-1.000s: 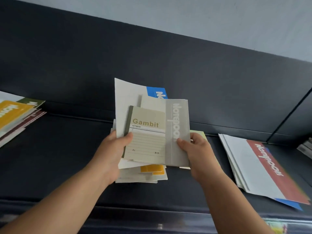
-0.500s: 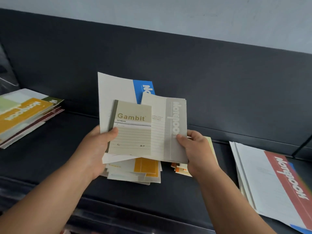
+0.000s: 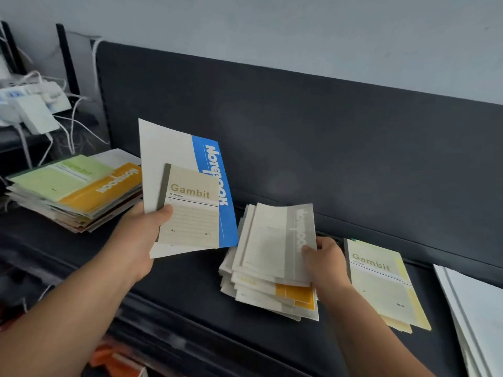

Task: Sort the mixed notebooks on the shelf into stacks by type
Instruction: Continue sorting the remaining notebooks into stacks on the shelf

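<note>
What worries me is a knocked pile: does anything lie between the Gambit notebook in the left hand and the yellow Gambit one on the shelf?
Yes. The middle pile, topped by a grey notebook that the right hand grips, lies between the beige Gambit notebook in the left hand and the yellow Gambit notebook.

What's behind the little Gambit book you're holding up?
A bigger white notebook with a blue stripe, gripped with the Gambit book by the left hand. Much of its cover is hidden.
</note>
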